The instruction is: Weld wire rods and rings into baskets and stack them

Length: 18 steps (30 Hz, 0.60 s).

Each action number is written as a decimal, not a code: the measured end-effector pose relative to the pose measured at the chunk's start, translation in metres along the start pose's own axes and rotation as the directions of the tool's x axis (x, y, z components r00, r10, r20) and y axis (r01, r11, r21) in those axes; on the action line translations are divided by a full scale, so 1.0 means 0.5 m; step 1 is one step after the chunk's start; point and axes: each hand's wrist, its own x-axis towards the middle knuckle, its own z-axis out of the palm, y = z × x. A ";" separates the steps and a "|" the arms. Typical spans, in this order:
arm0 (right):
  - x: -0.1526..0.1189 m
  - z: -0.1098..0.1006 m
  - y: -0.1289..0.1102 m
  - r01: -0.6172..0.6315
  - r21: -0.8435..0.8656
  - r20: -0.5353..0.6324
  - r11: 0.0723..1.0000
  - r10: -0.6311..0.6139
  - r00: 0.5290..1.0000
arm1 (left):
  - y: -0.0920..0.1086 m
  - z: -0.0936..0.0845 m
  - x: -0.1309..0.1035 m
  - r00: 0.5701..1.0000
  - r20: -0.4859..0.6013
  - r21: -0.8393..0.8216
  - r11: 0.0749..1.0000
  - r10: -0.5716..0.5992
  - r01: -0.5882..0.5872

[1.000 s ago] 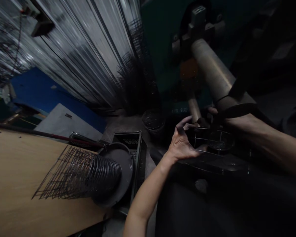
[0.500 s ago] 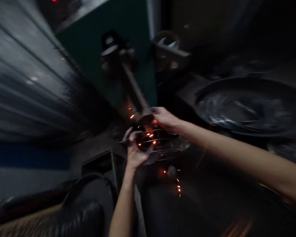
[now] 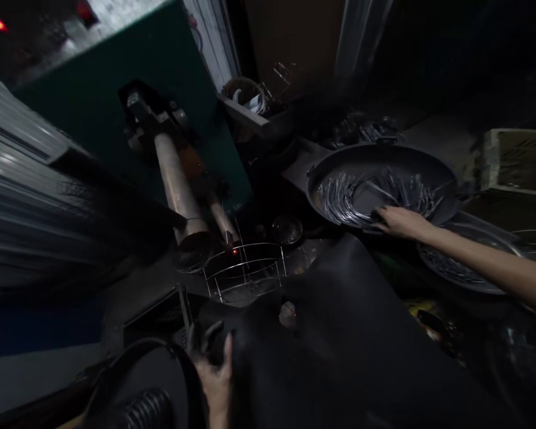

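Note:
A thin wire frame (image 3: 245, 268) with curved bars stands at the welding machine's lower arm (image 3: 223, 223), where a small orange spark glows. My left hand (image 3: 212, 363) is below and left of the frame, fingers spread, holding nothing. At the right, my right hand (image 3: 399, 221) reaches to the near rim of a wide dark pan (image 3: 446, 173) full of bent wire pieces (image 3: 343, 199). Its fingertips are dark and blurred at the wires, and whether they grip one is hidden.
The green machine (image 3: 93, 83) with a thick upper arm (image 3: 174, 173) rises at the upper left. A round dark container (image 3: 143, 351) with coiled pieces is at the lower left. Another wire-filled pan (image 3: 464, 271) and a crate (image 3: 522, 158) lie right.
My right hand has left the machine and moved right to the pan. My left hand has let go of the wire frame and dropped down and left. Most sparks are gone, and the view has shifted right.

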 end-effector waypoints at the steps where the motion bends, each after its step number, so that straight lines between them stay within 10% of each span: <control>1: -0.003 0.006 0.008 0.018 -0.024 0.011 1.000 -0.017 1.000 | 0.008 0.010 -0.018 1.000 0.017 -0.020 1.000 0.005 -0.005; 7: -0.029 0.008 0.004 0.175 -0.089 0.055 0.980 -0.171 0.984 | 0.097 0.059 -0.073 0.949 0.260 0.002 0.982 0.180 -0.187; 12: -0.030 -0.010 -0.032 0.127 0.012 -0.027 0.992 -0.126 0.992 | 0.194 0.123 -0.075 0.727 0.565 -0.125 0.912 0.390 -0.392; 18: 0.038 -0.097 -0.199 -0.048 0.288 -0.058 0.956 0.068 0.996 | 0.372 0.358 -0.039 0.564 0.638 -0.412 0.851 0.524 -0.325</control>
